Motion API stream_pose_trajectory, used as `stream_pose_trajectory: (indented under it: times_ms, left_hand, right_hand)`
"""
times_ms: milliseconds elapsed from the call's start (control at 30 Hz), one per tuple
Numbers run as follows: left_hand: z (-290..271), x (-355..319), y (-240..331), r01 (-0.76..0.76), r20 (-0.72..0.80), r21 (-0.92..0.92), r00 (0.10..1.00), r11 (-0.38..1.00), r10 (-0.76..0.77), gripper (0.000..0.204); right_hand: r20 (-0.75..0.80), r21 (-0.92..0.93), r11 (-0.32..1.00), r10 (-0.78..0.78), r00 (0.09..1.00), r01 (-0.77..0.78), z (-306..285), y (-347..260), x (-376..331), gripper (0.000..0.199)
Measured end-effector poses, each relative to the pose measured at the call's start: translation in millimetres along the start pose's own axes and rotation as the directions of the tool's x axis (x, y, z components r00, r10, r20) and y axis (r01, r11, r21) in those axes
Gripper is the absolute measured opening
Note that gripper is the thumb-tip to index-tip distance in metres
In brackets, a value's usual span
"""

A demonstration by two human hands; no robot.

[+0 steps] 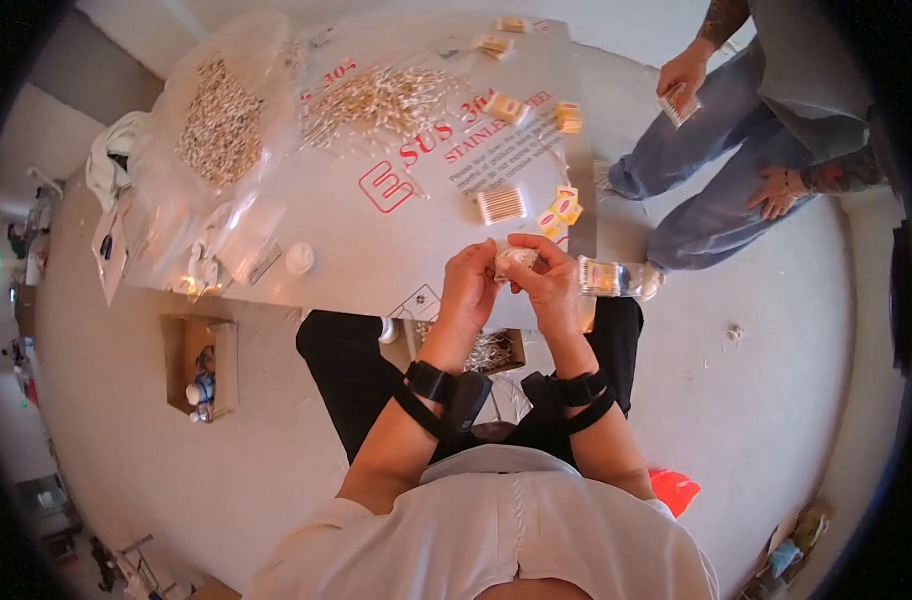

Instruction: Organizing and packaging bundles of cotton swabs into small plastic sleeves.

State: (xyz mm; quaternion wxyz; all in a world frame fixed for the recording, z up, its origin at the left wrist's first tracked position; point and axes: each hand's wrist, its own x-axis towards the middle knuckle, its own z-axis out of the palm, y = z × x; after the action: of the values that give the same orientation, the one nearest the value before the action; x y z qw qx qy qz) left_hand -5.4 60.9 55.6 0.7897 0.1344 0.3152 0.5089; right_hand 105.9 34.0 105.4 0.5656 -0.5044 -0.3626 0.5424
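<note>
My left hand [469, 283] and my right hand [548, 283] meet over the table's near edge. Between their closed fingers is a small bundle with white tips [516, 262], which looks like cotton swabs seen end-on. Just beyond it, a flat row of cotton swabs [502, 205] lies on the table, with several yellow-and-white labels [561, 213] to its right. Beside my right hand is a clear pack of cotton swabs [600, 277] with a yellow label. Loose cotton swabs [386, 105] are heaped farther back.
A large clear bag of swabs [221, 125] covers the table's left side. Yellow packs [507, 109] stand farther back. At the right, another person's hand [684, 72] holds a row of swabs. Below the table are a box of swabs [517, 350] and a cardboard box [180, 360] with bottles.
</note>
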Motion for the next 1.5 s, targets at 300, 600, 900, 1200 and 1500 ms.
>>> stream_pose_trajectory:
  times_ms: [300,600,900,1200,1500]
  left_hand:
    - [-9.4,-2.0,-2.3,-0.019,-0.077,0.043,0.997,0.999,0.022,0.020]
    - [5.6,-10.8,28.5,-0.063,-0.172,0.424,0.974,0.903,0.149,0.035]
    - [-4.3,-5.9,23.0,-0.155,0.080,0.796,0.985,0.585,0.153,0.020]
    - [-18.0,0.1,15.1,-0.203,0.111,0.875,0.968,0.440,0.227,0.015]
    - [-14.2,0.8,21.3,-0.106,0.087,0.864,0.994,0.493,0.061,0.020]
  right_hand:
    - [0.005,0.060,0.995,0.078,0.997,-0.078,-10.7,3.5,0.2,0.029]
    - [-0.085,0.008,1.000,0.017,0.996,-0.016,-1.8,14.9,2.8,0.022]
    - [-0.052,0.016,0.997,0.081,0.995,-0.081,-0.1,25.2,-5.0,0.021]
    - [-0.032,-0.219,0.975,-0.036,0.999,0.028,-24.1,58.1,1.6,0.016]
    - [0.052,-0.410,0.869,-0.281,0.958,0.277,-33.5,58.7,11.7,0.009]
